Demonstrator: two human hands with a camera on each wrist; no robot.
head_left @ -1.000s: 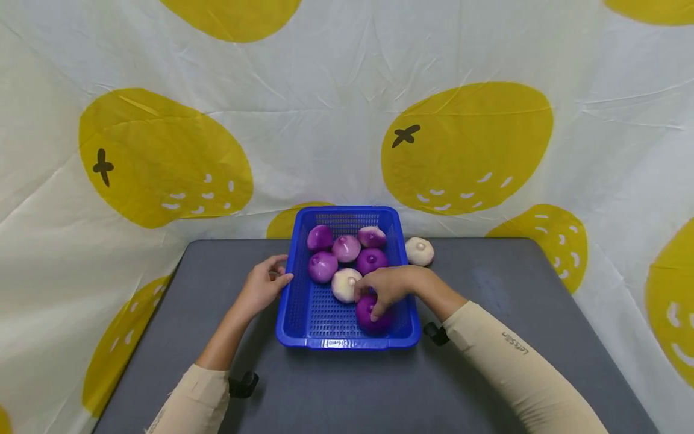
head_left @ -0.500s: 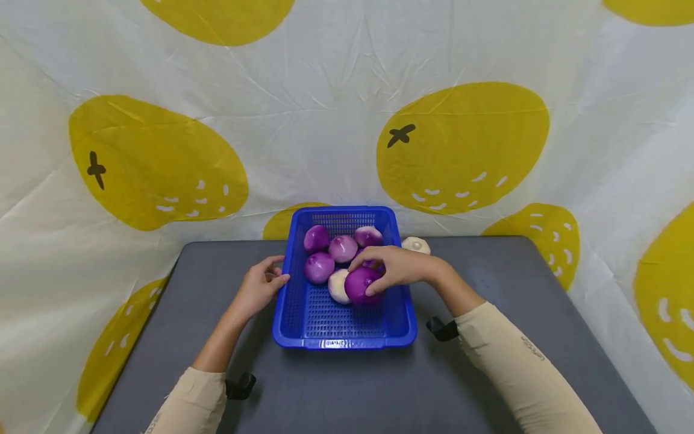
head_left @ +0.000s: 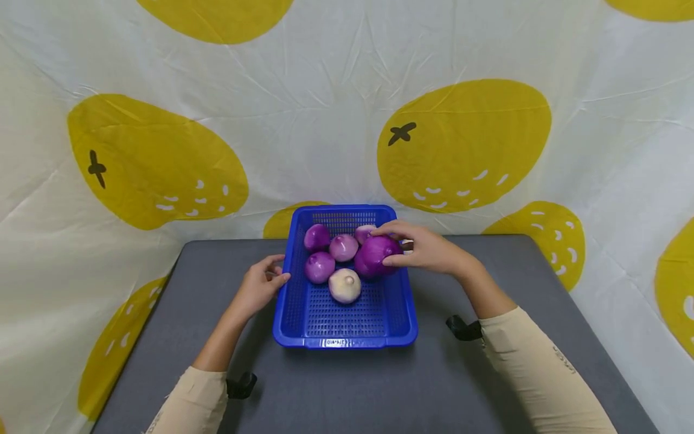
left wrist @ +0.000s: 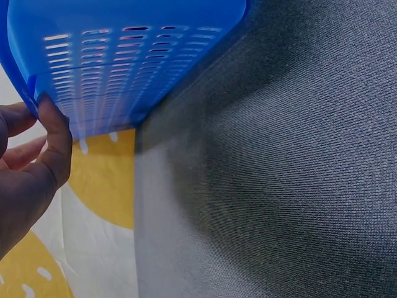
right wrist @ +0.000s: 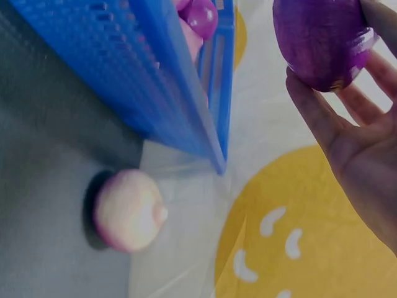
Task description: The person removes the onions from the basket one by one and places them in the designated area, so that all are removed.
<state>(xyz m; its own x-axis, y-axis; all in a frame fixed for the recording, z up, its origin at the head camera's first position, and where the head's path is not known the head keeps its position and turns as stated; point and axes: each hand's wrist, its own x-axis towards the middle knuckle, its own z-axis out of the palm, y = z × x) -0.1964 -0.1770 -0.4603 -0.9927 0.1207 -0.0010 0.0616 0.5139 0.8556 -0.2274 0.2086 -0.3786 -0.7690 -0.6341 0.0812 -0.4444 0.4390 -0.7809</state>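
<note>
My right hand (head_left: 431, 248) grips a dark purple onion (head_left: 381, 250) with fingers and thumb, above the right side of a blue plastic basket (head_left: 347, 343). In the right wrist view the held onion (right wrist: 322, 46) is up beyond the basket's wall. My left hand (head_left: 259, 289) pinches the basket's left rim; its bent finger (left wrist: 57, 139) shows there in the left wrist view. Inside the basket lie a white onion (head_left: 344, 286) and several purple ones, such as this onion (head_left: 320, 267). The held onion partly covers another purple onion.
A pale onion (right wrist: 127, 211) lies on the grey table (head_left: 347, 392) just right of the basket, largely hidden by my right hand in the head view. A white cloth (head_left: 325, 144) with yellow fruit prints hangs behind the table.
My right hand has lifted the purple onion from the basket's front right and carried it back and right, towards the right rim. My left hand stays at the left rim.
</note>
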